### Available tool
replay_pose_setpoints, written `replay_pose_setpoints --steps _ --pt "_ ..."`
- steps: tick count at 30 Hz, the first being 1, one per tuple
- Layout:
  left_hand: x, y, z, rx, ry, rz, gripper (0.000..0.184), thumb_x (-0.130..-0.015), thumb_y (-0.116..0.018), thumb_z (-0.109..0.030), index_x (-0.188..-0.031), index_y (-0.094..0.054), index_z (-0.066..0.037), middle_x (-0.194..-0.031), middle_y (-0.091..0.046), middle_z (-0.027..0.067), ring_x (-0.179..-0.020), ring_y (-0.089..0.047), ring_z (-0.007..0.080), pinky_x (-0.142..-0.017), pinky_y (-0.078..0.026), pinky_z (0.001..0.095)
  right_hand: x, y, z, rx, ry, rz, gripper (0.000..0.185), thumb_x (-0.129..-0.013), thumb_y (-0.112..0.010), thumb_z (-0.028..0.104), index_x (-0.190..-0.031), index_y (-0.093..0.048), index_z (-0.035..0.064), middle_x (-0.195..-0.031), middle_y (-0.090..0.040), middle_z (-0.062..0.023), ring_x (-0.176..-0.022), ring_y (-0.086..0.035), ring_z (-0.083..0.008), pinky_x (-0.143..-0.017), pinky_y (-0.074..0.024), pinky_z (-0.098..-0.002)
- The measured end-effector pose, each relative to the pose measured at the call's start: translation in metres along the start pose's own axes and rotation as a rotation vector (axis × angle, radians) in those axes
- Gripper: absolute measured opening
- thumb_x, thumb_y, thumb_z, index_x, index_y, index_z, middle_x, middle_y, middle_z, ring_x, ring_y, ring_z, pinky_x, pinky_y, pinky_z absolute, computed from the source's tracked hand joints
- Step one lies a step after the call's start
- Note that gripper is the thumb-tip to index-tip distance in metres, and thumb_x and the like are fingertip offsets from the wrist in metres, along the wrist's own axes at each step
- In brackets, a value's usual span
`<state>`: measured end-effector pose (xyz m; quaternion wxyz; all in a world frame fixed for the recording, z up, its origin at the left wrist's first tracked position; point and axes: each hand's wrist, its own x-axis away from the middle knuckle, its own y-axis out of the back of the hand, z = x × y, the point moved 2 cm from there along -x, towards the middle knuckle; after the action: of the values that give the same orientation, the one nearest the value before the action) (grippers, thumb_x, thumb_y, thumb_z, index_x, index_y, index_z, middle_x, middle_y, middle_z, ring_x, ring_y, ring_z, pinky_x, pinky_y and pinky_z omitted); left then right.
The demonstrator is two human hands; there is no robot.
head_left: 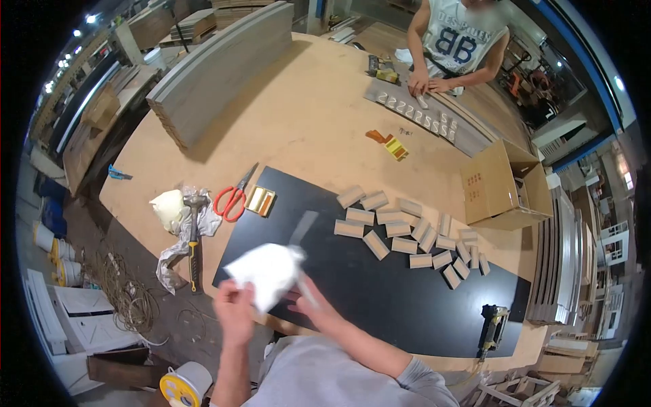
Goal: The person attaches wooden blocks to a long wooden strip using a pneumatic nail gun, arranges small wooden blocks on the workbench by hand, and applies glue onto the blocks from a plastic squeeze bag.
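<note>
A white bag-like object, partly blurred, is held above the left part of the black board. My left hand grips its lower left edge. My right hand is at its right side, fingers bent around a blurred, pale strip-like part. Several small wooden blocks lie loose on the board and beyond its far edge. Red-handled scissors and a small box with yellow and white parts lie by the board's far left corner. A hammer rests on crumpled white plastic to the left.
A co-worker stands across the wooden table, hands on a strip with white squiggles. Long grey boards stand at the far left. An open cardboard box sits at the right, a nail gun at the near right.
</note>
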<state>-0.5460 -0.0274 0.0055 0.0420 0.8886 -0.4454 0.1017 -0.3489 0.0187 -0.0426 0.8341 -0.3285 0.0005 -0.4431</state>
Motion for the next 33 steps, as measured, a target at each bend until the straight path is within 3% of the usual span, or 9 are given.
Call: replay_pose_setpoints --steps 2,3,4,8,12,13,17,26,33 --pt "0.023 -0.041 -0.004 0.203 0.032 0.255 0.018 -0.096 -0.073 0.006 -0.092 -0.061 -0.006 -0.097 -0.065 0.0006 -0.087 -0.063 0.0073 -0.074 -0.050 0.0236 -0.003 -0.002 -0.003 -0.514 0.003 -0.125 0.080 -0.104 -0.070 0.044 -0.166 -0.031 0.0132 -0.155 -0.052 -0.0078 -0.140 -0.056 -0.0283 -0.121 -0.0429 -0.0457" --pt "0.031 -0.065 -0.008 0.237 -0.051 0.331 0.018 -0.095 -0.073 0.008 -0.091 -0.060 -0.004 -0.100 -0.064 0.0020 -0.090 -0.062 0.0081 -0.077 -0.052 0.0250 -0.007 0.004 0.004 -0.498 0.127 -0.090 0.094 -0.097 -0.064 0.068 -0.166 -0.029 0.0142 -0.160 -0.047 -0.0207 -0.144 -0.050 -0.0374 -0.119 -0.0426 -0.0526" --pt "0.032 -0.073 -0.006 0.230 -0.020 0.387 0.018 -0.094 -0.074 0.008 -0.090 -0.060 -0.001 -0.103 -0.064 0.0034 -0.096 -0.062 0.0094 -0.081 -0.053 0.0260 -0.001 0.015 0.018 -0.572 0.026 -0.187 0.090 -0.097 -0.062 0.067 -0.162 -0.036 0.0121 -0.153 -0.055 -0.0223 -0.137 -0.057 -0.0399 -0.117 -0.0453 -0.0539" --pt "0.020 -0.100 -0.041 -0.076 -0.096 0.617 0.022 -0.093 -0.080 -0.001 -0.111 -0.068 0.001 -0.112 -0.073 0.0081 -0.102 -0.071 0.0130 -0.088 -0.057 0.0289 0.011 0.046 0.058 -0.542 0.211 -0.200 0.084 -0.090 -0.067 0.061 -0.155 -0.048 0.0125 -0.142 -0.064 -0.0186 -0.130 -0.063 -0.0410 -0.112 -0.0498 -0.0566" --pt "0.013 -0.117 -0.065 -0.190 -0.185 0.664 0.036 -0.091 -0.083 -0.007 -0.123 -0.067 -0.002 -0.112 -0.077 0.0094 -0.102 -0.074 0.0167 -0.091 -0.058 0.0320 0.024 0.055 0.083 -0.527 0.370 -0.287 0.090 -0.091 -0.065 0.076 -0.153 -0.048 0.0126 -0.139 -0.064 -0.0099 -0.129 -0.063 -0.0332 -0.110 -0.0514 -0.0518" --pt "0.013 -0.121 -0.070 -0.215 -0.208 0.670 0.038 -0.091 -0.083 -0.007 -0.124 -0.066 -0.002 -0.111 -0.077 0.0092 -0.101 -0.075 0.0174 -0.091 -0.058 0.0326 0.024 0.054 0.086 -0.537 0.403 -0.345 0.091 -0.090 -0.063 0.080 -0.153 -0.048 0.0163 -0.138 -0.065 -0.0075 -0.125 -0.066 -0.0319 -0.101 -0.0572 -0.0491" --pt "0.007 -0.129 -0.075 -0.210 -0.197 0.671 0.037 -0.090 -0.084 -0.010 -0.122 -0.067 -0.002 -0.107 -0.079 0.0097 -0.097 -0.076 0.0182 -0.090 -0.059 0.0332 0.028 0.069 0.077 -0.621 0.350 -0.260 0.084 -0.092 -0.064 0.076 -0.150 -0.051 0.0171 -0.130 -0.069 -0.0056 -0.114 -0.073 -0.0285 -0.081 -0.0635 -0.0429" --pt "-0.007 -0.123 -0.081 -0.381 -0.316 0.726 0.013 -0.093 -0.080 -0.009 -0.101 -0.073 -0.001 -0.095 -0.077 0.0096 -0.088 -0.077 0.0181 -0.078 -0.059 0.0307 0.033 0.064 0.080 -0.515 0.398 -0.387 0.075 -0.091 -0.078 0.060 -0.144 -0.056 0.0109 -0.128 -0.070 -0.0075 -0.117 -0.072 -0.0276 -0.102 -0.0604 -0.0479" --pt "-0.008 -0.116 -0.068 -0.281 -0.379 0.673 0.002 -0.095 -0.071 -0.001 -0.096 -0.069 -0.001 -0.090 -0.071 0.0075 -0.080 -0.071 0.0153 -0.074 -0.056 0.0292 0.035 0.066 0.076 -0.438 0.406 -0.447 0.070 -0.091 -0.078 0.056 -0.142 -0.058 0.0118 -0.127 -0.070 -0.0064 -0.118 -0.071 -0.0264 -0.102 -0.0602 -0.0474"
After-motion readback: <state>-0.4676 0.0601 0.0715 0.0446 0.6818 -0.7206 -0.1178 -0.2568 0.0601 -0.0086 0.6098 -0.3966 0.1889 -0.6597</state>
